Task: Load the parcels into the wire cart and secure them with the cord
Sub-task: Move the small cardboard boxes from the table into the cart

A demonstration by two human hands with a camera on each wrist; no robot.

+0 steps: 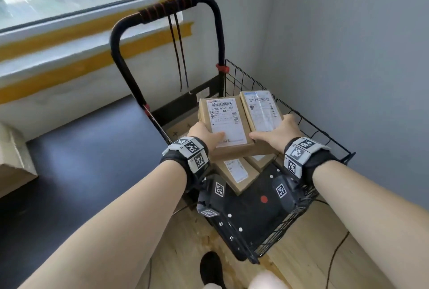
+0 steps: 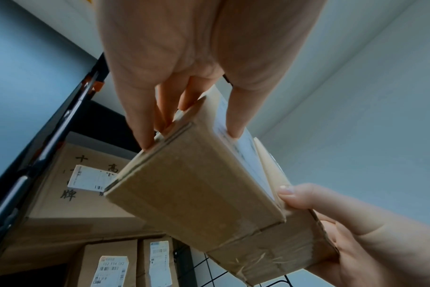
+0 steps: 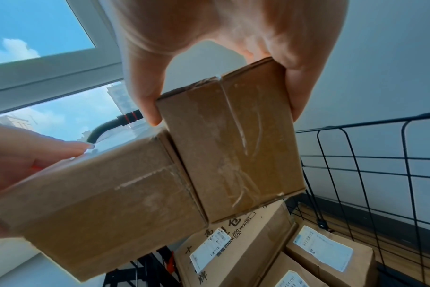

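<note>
I hold two brown labelled parcels side by side above the black wire cart [image 1: 313, 131]. My left hand [image 1: 205, 134] grips the left parcel [image 1: 222, 121], its fingers [image 2: 140, 120] on the outer side and its thumb on the label. The right parcel [image 1: 262, 110] is gripped by my right hand [image 1: 281, 133], thumb [image 3: 145, 97] on one side and fingers on the other. Both parcels [image 3: 233, 145] touch along their long sides. More parcels [image 1: 236, 172] lie below on a flat carton [image 3: 233, 252]. The black-and-red cord [image 1: 167, 8] is wound on the cart handle, its ends hanging [image 1: 180, 56].
The cart stands in a corner, with a grey wall [image 1: 348, 56] on its right and a window wall [image 1: 69, 68] behind. A dark floor mat [image 1: 81, 161] lies to the left. A thin cable [image 1: 334, 256] runs over the wooden floor, and my shoe [image 1: 211, 267] is near the cart's front.
</note>
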